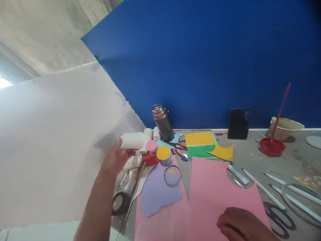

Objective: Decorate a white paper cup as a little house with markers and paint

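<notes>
Your left hand [113, 160] has its fingers closed around the outer end of a white cylinder [132, 140], which lies on its side and points rightward from that grip. Below the grip, toward you, sits a roll of dark tape [124, 205]. Just right of the held cylinder stands a pink-topped container [151, 146], with a purple sheet [159, 197] lower down; beyond it, farther from you, is a dark bottle [163, 125]. A yellow-topped container [164, 153] follows, then a pink sheet [213, 187], well right of the grip. Your right hand [242, 223] is over that sheet, fingers curled; you cannot tell whether it grips anything. Dark-handled scissors [283, 214] lie just right of it.
</notes>
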Demonstrator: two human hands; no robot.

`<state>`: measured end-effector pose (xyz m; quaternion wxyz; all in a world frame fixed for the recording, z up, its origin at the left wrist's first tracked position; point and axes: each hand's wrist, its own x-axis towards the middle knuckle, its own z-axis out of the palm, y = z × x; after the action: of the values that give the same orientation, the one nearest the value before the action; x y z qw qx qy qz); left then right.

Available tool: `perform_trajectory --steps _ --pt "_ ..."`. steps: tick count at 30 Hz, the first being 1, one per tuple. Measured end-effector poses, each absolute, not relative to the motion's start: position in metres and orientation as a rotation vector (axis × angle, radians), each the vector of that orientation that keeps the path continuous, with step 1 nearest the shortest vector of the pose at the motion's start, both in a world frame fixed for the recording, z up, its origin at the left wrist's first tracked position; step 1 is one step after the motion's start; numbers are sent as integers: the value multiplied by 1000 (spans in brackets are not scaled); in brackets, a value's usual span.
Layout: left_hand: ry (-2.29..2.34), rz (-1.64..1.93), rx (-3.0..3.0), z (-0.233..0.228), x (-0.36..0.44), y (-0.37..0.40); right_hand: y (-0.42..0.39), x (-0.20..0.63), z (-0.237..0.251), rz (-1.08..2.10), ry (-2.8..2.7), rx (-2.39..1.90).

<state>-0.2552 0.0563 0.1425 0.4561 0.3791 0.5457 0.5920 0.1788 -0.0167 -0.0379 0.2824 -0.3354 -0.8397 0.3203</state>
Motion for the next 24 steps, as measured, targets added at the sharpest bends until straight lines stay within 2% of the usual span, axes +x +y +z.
perform_trajectory --steps 6,12,19,21,24 --pt "875 986 462 59 -112 15 -18 183 -21 913 -1899 -1071" --pt "623 524 286 7 -37 19 -8 192 -17 673 -1870 -1015" --pt "733 697 364 8 -7 15 6 201 -17 24 -1912 -1083" --pt "786 783 347 10 0 11 5 200 -16 -62 -1970 -1101" --pt "893 865 366 10 2 13 3 200 -7 -7 -2139 -1050"
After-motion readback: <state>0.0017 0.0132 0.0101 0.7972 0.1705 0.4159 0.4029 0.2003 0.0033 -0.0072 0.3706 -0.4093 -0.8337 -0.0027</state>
